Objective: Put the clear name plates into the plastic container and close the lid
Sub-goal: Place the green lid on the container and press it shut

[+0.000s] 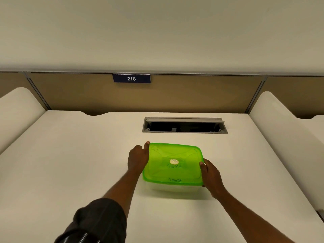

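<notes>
A clear plastic container stands on the white desk with a green lid lying flat on top. Handwriting and a small round sticker mark the lid. My left hand rests against the lid's left edge, index finger stretched along it. My right hand grips the lid's right front corner, thumb on top. The lid hides what is inside; no name plates show through it.
A recessed cable tray with its flap up sits in the desk just behind the container. A tan partition carries a blue sign reading 216. White side dividers flank the desk left and right.
</notes>
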`<state>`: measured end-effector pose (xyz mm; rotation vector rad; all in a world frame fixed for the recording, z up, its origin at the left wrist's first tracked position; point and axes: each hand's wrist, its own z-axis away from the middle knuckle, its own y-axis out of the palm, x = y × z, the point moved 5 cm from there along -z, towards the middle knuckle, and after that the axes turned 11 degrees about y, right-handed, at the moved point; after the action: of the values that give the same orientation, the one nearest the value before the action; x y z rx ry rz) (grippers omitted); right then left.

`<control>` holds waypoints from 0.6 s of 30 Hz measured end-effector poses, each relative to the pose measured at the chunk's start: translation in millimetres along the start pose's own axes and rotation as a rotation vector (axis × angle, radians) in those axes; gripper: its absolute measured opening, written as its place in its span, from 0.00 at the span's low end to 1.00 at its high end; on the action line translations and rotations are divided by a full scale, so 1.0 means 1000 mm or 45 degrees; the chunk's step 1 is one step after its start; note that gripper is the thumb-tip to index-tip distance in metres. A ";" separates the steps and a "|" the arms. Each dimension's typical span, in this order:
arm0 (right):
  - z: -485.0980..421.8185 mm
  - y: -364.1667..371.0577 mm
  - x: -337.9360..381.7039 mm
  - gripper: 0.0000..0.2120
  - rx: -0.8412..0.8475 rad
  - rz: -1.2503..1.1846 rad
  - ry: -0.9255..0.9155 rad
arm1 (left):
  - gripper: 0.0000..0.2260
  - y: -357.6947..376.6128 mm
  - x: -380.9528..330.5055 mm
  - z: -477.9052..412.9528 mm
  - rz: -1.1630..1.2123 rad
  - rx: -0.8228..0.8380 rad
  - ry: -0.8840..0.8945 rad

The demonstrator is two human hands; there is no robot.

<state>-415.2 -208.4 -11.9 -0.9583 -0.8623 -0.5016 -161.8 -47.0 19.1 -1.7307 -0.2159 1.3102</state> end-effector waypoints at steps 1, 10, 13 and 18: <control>-0.001 0.000 -0.001 0.15 0.004 0.003 0.011 | 0.30 0.003 -0.005 -0.005 -0.010 0.006 0.030; -0.023 0.004 -0.003 0.11 0.142 0.001 0.263 | 0.22 0.035 -0.014 -0.022 -0.167 0.084 0.121; -0.028 0.009 0.003 0.07 -0.092 0.125 0.294 | 0.22 0.038 -0.012 -0.026 -0.241 0.065 0.155; -0.028 0.013 0.011 0.21 -0.271 0.381 0.386 | 0.21 0.040 -0.006 -0.028 -0.126 0.041 0.068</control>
<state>-388.5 -225.7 -18.0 -1.1493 -0.3887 -0.4701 -155.7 -88.4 -6.3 -1.7038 -0.2458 1.1883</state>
